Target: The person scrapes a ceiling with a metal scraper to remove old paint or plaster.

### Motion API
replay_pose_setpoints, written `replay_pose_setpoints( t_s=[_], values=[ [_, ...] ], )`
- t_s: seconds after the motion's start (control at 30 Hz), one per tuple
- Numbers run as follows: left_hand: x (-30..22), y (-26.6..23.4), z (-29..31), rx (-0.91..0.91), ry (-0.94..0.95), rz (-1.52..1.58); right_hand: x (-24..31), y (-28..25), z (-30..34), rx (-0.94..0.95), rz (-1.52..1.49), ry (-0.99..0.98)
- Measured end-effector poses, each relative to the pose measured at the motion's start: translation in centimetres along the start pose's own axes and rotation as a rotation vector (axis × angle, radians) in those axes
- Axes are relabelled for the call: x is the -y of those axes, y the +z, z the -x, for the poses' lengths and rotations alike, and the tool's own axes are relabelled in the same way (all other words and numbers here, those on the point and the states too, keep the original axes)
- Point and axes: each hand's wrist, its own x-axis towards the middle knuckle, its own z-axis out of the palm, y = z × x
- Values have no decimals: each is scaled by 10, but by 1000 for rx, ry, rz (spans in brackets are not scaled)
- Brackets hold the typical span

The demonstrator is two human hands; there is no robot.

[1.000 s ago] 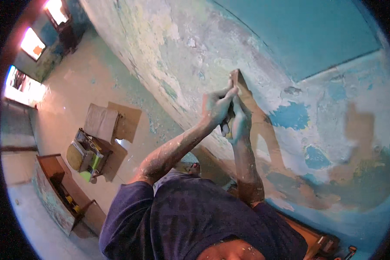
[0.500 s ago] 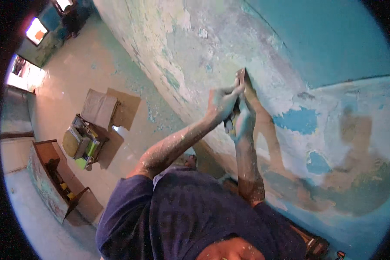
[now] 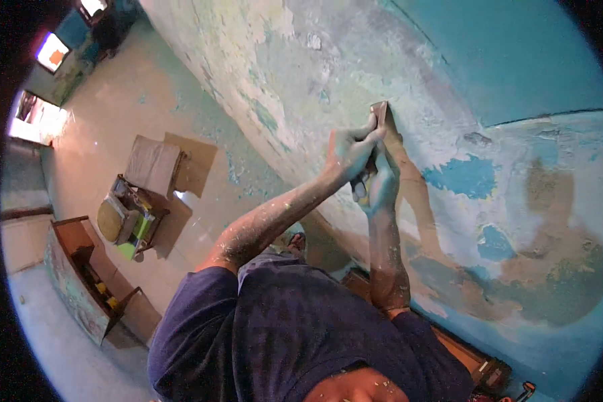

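Both my hands are closed on one paint scraper (image 3: 380,110), its flat metal blade against the wall (image 3: 355,74). My right hand (image 3: 384,184) wraps the handle, whose dark end shows below the fist. Further up, my left hand (image 3: 347,155) grips near the blade, fingers pressed close to the metal. The wall around the blade is patchy, with pale scraped plaster and leftover blue paint (image 3: 467,177). Smooth teal paint (image 3: 516,60) covers the upper right. Pale dust coats my hands and flecks my forearms.
On the floor (image 3: 107,94) at left stand a cloth-covered piece (image 3: 153,163) and a chair-like frame (image 3: 141,218) with a round cushion. An open wooden cabinet (image 3: 80,268) is at lower left. Paint flakes (image 3: 238,167) lie along the wall's foot. Wooden furniture (image 3: 479,365) is close at lower right.
The scraper and both hands have shifted slightly right across the wall. The blade now shows more of its flat face. Both hands keep their grip.
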Motion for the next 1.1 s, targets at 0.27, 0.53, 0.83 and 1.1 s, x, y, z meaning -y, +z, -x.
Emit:
replay_pose_setpoints(
  t_s=[0.27,0.53,0.83,1.1],
  values=[
    [6,3,4,-75,39,-178,34,41,15,-188,-308,136],
    [21,3,6,-126,186,-320,-2,-2,5,87,-198,96],
    [16,7,-4,-132,59,-56,4,-3,-4,34,-31,93],
    [-13,-8,-18,-95,-90,-70,5,14,-22,13,-73,117]
  ],
)
